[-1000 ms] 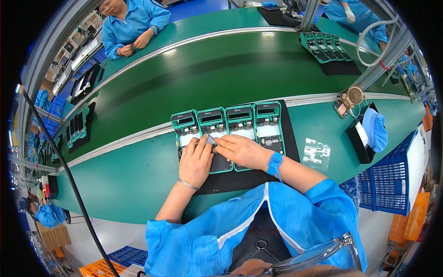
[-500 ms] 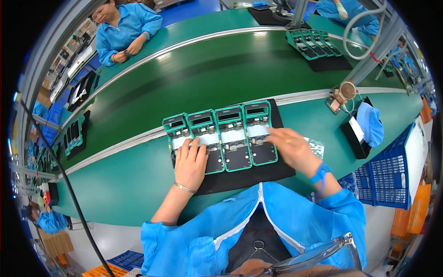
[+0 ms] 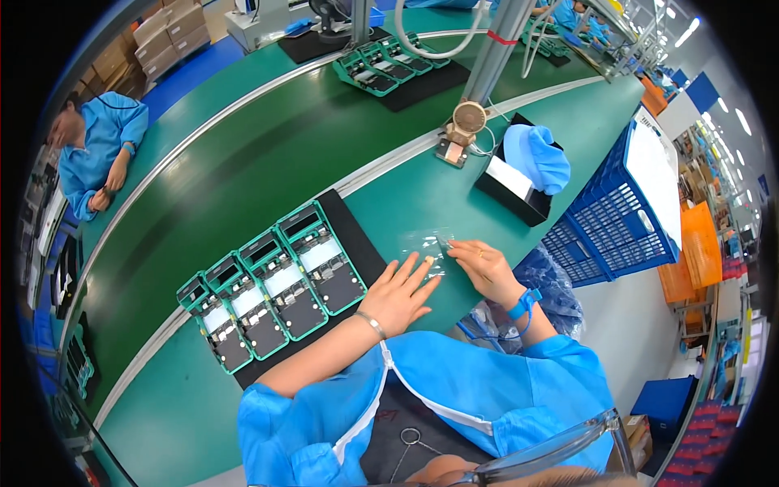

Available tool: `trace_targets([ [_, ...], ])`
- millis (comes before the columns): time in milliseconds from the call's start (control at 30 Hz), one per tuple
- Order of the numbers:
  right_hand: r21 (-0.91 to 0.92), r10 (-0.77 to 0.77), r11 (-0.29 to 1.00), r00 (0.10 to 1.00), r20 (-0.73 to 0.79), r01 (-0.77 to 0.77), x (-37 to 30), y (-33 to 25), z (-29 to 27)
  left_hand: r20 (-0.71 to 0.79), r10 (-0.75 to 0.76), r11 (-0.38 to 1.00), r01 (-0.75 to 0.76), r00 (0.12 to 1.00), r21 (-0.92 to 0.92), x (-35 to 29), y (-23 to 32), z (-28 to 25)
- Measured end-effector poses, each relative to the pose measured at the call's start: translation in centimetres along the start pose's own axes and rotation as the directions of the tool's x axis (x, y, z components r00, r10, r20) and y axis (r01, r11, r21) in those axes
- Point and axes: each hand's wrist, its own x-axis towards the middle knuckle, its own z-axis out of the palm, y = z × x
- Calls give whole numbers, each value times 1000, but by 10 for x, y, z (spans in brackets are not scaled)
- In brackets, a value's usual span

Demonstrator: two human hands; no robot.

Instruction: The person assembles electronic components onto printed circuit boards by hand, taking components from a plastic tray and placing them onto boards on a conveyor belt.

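Observation:
Several green frames [image 3: 312, 260] with black panels, small circuit parts and a white strip across each lie side by side on a black mat [image 3: 357, 235]. Right of them, a clear plastic sheet [image 3: 416, 242] lies on the green bench. My left hand [image 3: 395, 299] rests with fingers spread, its fingertips on the sheet's near edge. A small pale piece shows by its fingertips. My right hand [image 3: 487, 272] has thumb and fingers closed at the sheet's right edge, seemingly pinching it. What lies under the fingers is hidden.
Beyond the bench edge runs a dark green conveyor [image 3: 243, 170]. A small tan fan [image 3: 469, 118] stands by a metal post. A black box [image 3: 511, 191] holds a blue cap. To the right is a blue crate [image 3: 604, 203]. A co-worker [image 3: 101, 154] sits across at the left.
The view has swung right. Both hands have left the green frames and moved right to the clear sheet; my left hand has spread, and my right hand has closed at the sheet's edge.

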Motion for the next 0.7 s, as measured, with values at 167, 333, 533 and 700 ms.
trace_targets([
  [167, 21, 19, 1000, 1000, 14, -19, -7, 8, -4, 99, -5, 998, -1, 995, 59, 5, 0, 9],
  [333, -80, -61, 995, 997, 44, 64, -9, 17, 3, 149, -46, 998, 39, 988, 51, 3, 1, 8],
  [533, -98, -205, 973, 977, 60, 210, 51, -14, 12, -66, 17, 999, -15, 998, 38, -8, 4, 5],
  [700, 170, -364, 924, 924, 114, 343, 89, -74, 63, -403, -37, 993, 79, 914, 88, -80, -11, -68],
])
